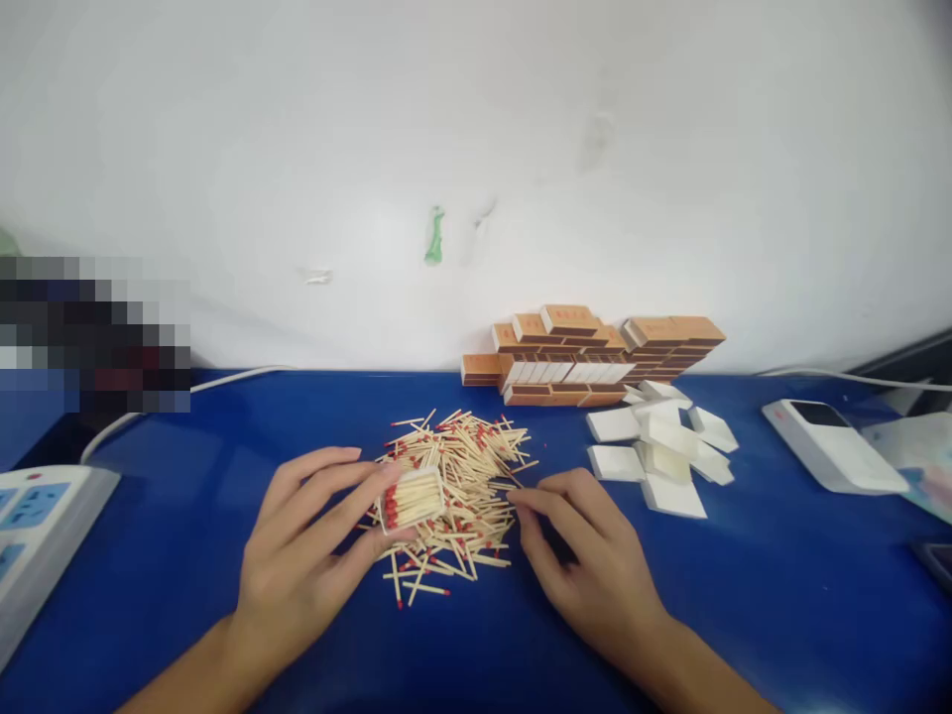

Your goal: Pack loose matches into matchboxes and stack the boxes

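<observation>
A loose heap of red-tipped matches (468,466) lies on the blue table (744,595) in front of me. My left hand (308,545) holds a small white matchbox tray (412,499) filled with matches, tilted, at the left edge of the heap. My right hand (587,555) rests on the table at the heap's right edge, its fingertips pinched at a few matches there.
Several empty white trays (661,451) lie to the right of the heap. Orange matchbox sleeves (595,352) are stacked against the white wall behind. A white scale-like device (833,446) sits at the right, a power strip (37,526) at the left edge.
</observation>
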Available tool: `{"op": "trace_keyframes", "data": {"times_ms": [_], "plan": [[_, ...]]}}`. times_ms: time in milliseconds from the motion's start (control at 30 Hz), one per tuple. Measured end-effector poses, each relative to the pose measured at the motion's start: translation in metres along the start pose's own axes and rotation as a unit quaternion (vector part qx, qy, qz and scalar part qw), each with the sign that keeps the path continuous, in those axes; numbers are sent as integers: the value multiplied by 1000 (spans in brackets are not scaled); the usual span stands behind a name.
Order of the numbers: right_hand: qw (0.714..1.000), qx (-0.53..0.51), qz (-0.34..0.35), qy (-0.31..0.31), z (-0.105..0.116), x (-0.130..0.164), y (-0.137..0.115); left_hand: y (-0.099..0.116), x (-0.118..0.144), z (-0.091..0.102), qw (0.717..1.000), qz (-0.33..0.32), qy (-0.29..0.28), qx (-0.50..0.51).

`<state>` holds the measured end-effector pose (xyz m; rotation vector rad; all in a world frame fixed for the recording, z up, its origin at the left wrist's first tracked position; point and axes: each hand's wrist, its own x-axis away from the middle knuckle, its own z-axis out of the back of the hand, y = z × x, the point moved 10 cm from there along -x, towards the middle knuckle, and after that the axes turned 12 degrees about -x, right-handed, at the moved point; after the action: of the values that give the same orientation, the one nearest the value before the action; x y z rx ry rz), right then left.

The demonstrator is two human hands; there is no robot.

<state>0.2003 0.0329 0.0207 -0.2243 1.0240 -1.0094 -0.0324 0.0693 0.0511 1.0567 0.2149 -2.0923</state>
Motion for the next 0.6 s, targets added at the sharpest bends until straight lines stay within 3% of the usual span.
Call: {"op": "trace_keyframes", "data": {"times_ms": [333,467,600], "plan": [[1000,5,5,11,9,-16,11,-11,-13,-14,1000,6,-30,-8],[995,64,35,73,36,-26,14,-15,-15,-18,999,20,-31,-6],[972,167,78,145,69,-35,15,-21,-16,-18,999,44,-23,-5]]}}
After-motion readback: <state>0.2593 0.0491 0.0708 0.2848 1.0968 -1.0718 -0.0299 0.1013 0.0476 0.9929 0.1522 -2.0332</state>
